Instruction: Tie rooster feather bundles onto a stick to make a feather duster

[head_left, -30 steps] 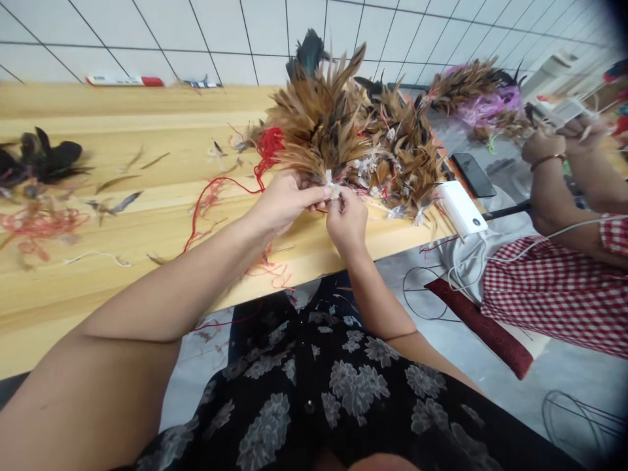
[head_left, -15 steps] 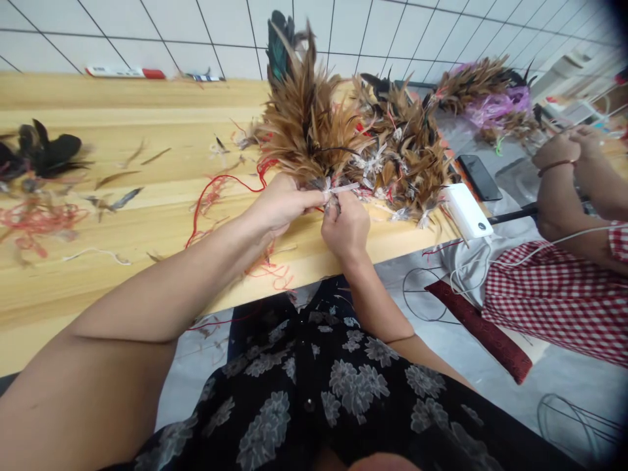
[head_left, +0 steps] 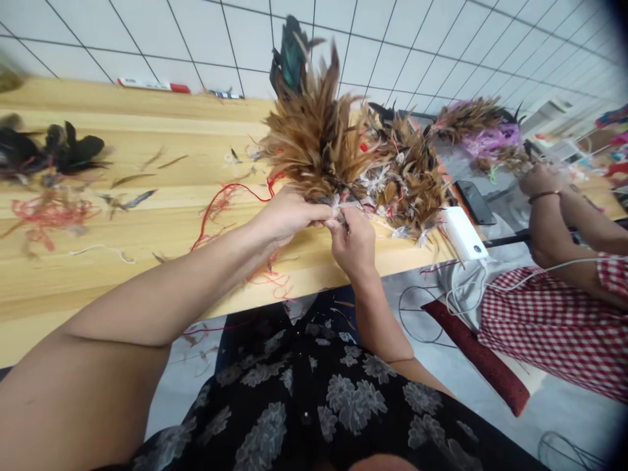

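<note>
Both hands meet at the tied base of a large brown feather bundle (head_left: pixel 318 140) with dark green feathers at its top. My left hand (head_left: pixel 292 212) pinches that base from the left, thumb stretched toward the other hand. Curled close beside it, my right hand (head_left: pixel 354 241) grips the same base, with a bit of whitish strip showing above its fingers. A red cord (head_left: pixel 210 208) runs across the wood left of my left hand. More brown feather bundles (head_left: pixel 409 173) with white ties lie just right of the held one.
On the wooden table (head_left: pixel 161 268) lie black feathers (head_left: pixel 73 147), pink string scraps (head_left: pixel 53 212) and a red-white marker (head_left: pixel 154 86). At the right are a white power bank (head_left: pixel 464 233), a phone (head_left: pixel 473 201) and another person's hands (head_left: pixel 542 180).
The whole view has shifted a little. The white strip that stretched between my hands now lies shorter and closer to the bundle's base, and my hands still grip there.
</note>
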Available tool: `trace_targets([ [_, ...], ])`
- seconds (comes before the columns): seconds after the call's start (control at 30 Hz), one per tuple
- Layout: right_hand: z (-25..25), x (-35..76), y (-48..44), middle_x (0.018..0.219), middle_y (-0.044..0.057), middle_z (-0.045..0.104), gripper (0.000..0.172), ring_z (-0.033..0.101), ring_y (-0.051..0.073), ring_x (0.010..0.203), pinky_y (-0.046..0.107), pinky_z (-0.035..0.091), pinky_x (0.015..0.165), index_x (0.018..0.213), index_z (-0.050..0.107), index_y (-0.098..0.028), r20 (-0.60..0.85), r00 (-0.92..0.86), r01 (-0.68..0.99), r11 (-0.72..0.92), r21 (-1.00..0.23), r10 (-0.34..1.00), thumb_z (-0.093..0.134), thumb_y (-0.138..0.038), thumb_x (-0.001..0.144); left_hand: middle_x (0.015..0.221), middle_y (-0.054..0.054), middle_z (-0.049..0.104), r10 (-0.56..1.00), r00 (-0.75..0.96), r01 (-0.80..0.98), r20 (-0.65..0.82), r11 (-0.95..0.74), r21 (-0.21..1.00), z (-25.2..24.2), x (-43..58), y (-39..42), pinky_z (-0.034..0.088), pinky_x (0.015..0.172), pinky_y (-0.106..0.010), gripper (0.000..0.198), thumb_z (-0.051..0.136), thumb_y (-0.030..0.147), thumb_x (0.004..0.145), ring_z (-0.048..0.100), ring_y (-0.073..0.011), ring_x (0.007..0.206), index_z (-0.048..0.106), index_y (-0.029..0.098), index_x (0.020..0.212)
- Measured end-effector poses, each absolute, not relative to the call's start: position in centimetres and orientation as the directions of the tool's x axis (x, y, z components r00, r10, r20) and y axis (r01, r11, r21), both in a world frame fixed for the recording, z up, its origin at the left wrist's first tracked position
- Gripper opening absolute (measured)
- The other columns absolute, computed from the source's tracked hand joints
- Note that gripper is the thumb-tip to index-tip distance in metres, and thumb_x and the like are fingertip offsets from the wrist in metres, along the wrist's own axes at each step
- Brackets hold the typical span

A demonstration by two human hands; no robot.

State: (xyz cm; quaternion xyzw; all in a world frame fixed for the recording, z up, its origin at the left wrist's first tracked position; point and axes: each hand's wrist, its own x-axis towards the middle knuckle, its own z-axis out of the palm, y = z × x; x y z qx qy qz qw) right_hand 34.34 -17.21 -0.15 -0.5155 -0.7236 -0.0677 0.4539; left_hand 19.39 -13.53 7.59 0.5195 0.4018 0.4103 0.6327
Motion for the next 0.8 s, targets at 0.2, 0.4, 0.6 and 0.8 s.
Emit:
trace_targets([
  [0.2, -0.9, 34.1, -17.1, 0.089, 0.008, 0.072, 0.03, 0.063, 0.02, 0.079, 0.03, 0.045, 0.069, 0.101, 0.06, -0.021, 0.771, -0.08, 0.85, 0.447, -0.278, 0.631, 0.035, -0.035, 0.112, 0.056, 0.001, 0.06, 0.934, 0.341, -0.094, -0.105, 0.145, 0.985, 7.1, 19.3, -13.3, 0.038, 0.049, -0.021, 0.018, 0.079, 0.013, 0.057, 0.052, -0.0088, 0.051, 0.061, 0.013, 0.059],
  [0.4, -1.6, 33.1, -17.1, 0.081, 0.006, 0.07, 0.03, 0.063, 0.019, 0.075, 0.029, 0.038, 0.063, 0.094, 0.064, -0.021, 0.751, 0.013, 0.937, 0.254, -0.24, 0.66, 0.039, -0.025, 0.109, 0.067, -0.003, 0.07, 0.937, 0.334, -0.146, -0.107, 0.163, 0.976, 7.0, 19.4, -13.1, 0.05, 0.058, -0.025, 0.022, 0.084, 0.012, 0.054, 0.063, -0.0139, 0.06, 0.069, 0.011, 0.07],
  [0.6, -1.4, 33.2, -16.7, 0.082, 0.007, 0.072, 0.032, 0.065, 0.019, 0.079, 0.029, 0.047, 0.074, 0.09, 0.065, -0.02, 0.717, 0.052, 0.884, 0.302, -0.357, 0.695, 0.039, -0.023, 0.108, 0.06, -0.001, 0.063, 0.914, 0.379, -0.167, -0.147, 0.224, 0.96, 6.4, 19.3, -12.8, 0.038, 0.052, -0.021, 0.019, 0.082, 0.01, 0.062, 0.053, -0.0081, 0.053, 0.064, 0.012, 0.064],
  [0.8, 0.2, 34.2, -16.7, 0.075, 0.004, 0.066, 0.042, 0.059, 0.017, 0.072, 0.03, 0.048, 0.074, 0.077, 0.058, -0.023, 0.673, 0.119, 0.761, 0.369, -0.534, 0.73, 0.039, -0.041, 0.109, 0.07, -0.001, 0.067, 0.844, 0.532, -0.193, -0.07, 0.201, 0.96, 6.2, 18.5, -12.2, 0.046, 0.061, -0.022, 0.019, 0.084, 0.011, 0.059, 0.06, -0.0105, 0.064, 0.07, 0.013, 0.071],
])
